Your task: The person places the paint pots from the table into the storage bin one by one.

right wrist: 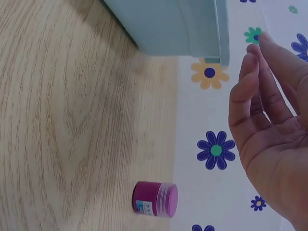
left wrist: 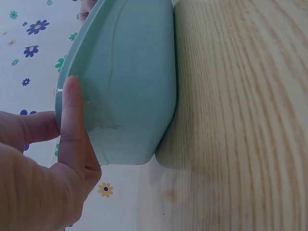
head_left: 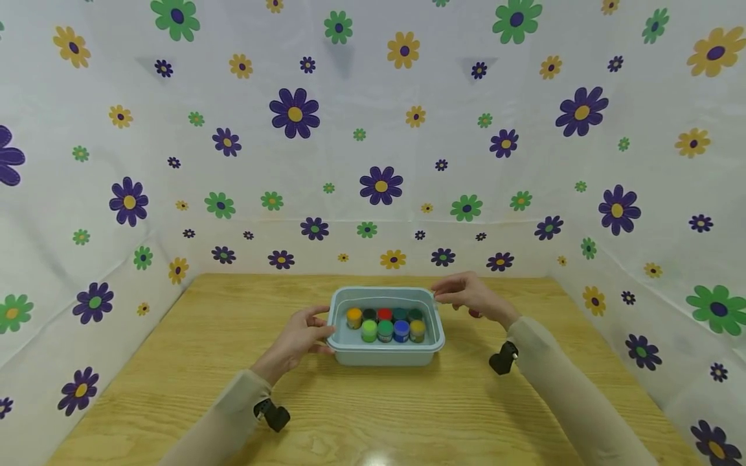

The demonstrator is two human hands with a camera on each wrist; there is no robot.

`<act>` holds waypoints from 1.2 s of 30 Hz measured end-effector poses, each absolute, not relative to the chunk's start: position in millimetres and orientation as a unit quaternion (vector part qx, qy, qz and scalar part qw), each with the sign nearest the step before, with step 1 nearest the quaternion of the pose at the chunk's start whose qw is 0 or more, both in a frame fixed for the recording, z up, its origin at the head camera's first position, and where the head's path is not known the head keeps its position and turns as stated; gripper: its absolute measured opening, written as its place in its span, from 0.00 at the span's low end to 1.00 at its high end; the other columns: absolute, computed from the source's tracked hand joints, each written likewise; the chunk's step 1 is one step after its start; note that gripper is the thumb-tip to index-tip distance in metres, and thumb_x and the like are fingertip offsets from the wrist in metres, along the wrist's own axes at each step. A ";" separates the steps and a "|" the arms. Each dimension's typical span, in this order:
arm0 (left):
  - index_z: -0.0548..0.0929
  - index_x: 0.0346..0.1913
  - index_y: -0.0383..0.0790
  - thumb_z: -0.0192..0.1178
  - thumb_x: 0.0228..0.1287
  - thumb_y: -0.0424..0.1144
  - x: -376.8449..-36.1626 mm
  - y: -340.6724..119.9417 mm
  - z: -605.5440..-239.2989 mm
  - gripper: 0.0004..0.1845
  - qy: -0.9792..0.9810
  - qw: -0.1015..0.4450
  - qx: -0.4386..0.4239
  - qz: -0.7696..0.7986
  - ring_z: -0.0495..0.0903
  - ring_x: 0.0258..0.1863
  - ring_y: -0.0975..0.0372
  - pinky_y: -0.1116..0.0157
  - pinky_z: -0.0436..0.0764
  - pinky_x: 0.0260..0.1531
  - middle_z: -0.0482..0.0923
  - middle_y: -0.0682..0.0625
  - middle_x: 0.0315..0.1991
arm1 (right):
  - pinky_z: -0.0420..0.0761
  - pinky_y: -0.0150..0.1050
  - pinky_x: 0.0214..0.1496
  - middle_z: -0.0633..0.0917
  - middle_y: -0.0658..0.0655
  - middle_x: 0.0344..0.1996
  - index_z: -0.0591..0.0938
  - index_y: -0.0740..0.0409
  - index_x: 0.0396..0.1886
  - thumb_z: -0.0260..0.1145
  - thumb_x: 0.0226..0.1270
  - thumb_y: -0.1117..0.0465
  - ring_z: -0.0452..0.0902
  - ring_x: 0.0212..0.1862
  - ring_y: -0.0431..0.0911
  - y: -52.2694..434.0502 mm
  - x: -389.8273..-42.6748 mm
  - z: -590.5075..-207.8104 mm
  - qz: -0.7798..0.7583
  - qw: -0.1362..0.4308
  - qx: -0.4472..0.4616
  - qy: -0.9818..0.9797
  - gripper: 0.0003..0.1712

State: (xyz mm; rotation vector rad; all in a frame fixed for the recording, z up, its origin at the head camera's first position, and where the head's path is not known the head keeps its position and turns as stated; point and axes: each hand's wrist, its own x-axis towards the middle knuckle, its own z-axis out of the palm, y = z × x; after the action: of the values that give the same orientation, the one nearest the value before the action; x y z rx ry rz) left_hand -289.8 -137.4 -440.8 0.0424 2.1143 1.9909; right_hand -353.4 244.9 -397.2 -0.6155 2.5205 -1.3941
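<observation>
A pale blue plastic basin (head_left: 384,358) sits on the wooden table in the head view. Inside are several small paint jars, among them an orange jar (head_left: 353,318), a red jar (head_left: 384,315), a light green jar (head_left: 369,331) and a blue jar (head_left: 401,331). My left hand (head_left: 300,338) pinches the basin's left rim, thumb over the edge and fingers against the outer wall (left wrist: 130,82). My right hand (right wrist: 274,115) is by the basin's far right corner, fingers loosely bent around nothing. In the right wrist view its fingertips appear slightly apart from the rim.
A magenta paint jar (right wrist: 155,198) stands on the table to the right of the basin, mostly hidden by my right hand in the head view. Flower-patterned white sheets (head_left: 350,155) enclose the wooden table (head_left: 373,414) at the back and both sides.
</observation>
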 end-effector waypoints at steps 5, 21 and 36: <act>0.66 0.70 0.37 0.60 0.66 0.27 -290.2 -136.8 -441.2 0.30 0.726 0.118 0.013 0.678 0.83 0.34 0.56 0.57 0.89 0.33 0.72 0.40 0.43 | 0.83 0.42 0.48 0.82 0.66 0.56 0.81 0.61 0.59 0.66 0.69 0.58 0.82 0.50 0.51 258.0 -354.9 -399.4 -0.477 0.096 -0.181 0.855 0.21; 0.66 0.71 0.37 0.60 0.66 0.27 -290.4 -137.3 -440.6 0.30 0.730 0.114 0.012 0.674 0.83 0.33 0.56 0.52 0.88 0.37 0.73 0.40 0.43 | 0.82 0.45 0.59 0.79 0.69 0.59 0.77 0.66 0.61 0.68 0.66 0.58 0.82 0.53 0.46 297.7 -363.0 -413.9 -0.491 0.099 -0.180 0.847 0.26; 0.66 0.71 0.37 0.60 0.66 0.27 -290.7 -137.3 -441.4 0.30 0.730 0.114 0.010 0.674 0.83 0.35 0.55 0.55 0.89 0.36 0.73 0.40 0.43 | 0.78 0.54 0.62 0.77 0.72 0.60 0.75 0.71 0.62 0.66 0.67 0.65 0.75 0.58 0.61 319.7 -365.4 -431.5 -0.450 0.080 -0.121 0.881 0.26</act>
State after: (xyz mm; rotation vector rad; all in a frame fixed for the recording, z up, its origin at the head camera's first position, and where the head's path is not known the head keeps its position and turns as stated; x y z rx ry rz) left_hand -290.7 -137.3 -441.4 0.0301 2.1397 1.9762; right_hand -365.4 319.7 -431.5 -0.3627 2.6345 -1.3458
